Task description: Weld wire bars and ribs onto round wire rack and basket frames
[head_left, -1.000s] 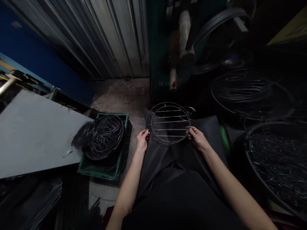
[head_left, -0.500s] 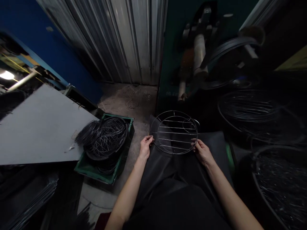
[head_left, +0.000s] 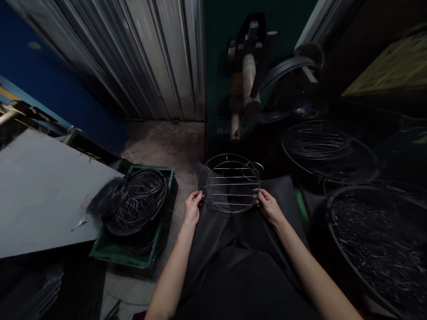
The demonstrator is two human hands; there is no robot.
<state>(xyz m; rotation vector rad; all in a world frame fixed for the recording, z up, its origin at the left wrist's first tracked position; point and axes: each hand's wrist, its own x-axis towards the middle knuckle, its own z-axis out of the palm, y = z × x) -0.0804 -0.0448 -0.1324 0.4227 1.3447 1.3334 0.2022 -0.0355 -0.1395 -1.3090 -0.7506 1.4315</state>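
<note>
A round wire rack (head_left: 230, 184) with two rings and several straight crossbars is held over my lap, which is covered by a dark apron (head_left: 240, 275). My left hand (head_left: 193, 206) pinches the rack's outer ring at its left side. On the opposite side, my right hand (head_left: 267, 205) grips the same ring between thumb and fingers. A small wire loop shows at the rack's upper right; whether it is joined on, I cannot tell. Just ahead of the rack stands a dark green machine with a pale spindle (head_left: 249, 80).
On my left, a green crate (head_left: 123, 261) carries a basin heaped with wire rings (head_left: 140, 195), beside a grey panel (head_left: 43, 191). On my right are a tub of small wire pieces (head_left: 376, 235) and a container of wire rings (head_left: 320, 144). Loose wire pieces (head_left: 173, 148) lie on the floor.
My view has turned to the right, so the surroundings appear shifted left. Both hands keep hold of the rack, which stays over my lap.
</note>
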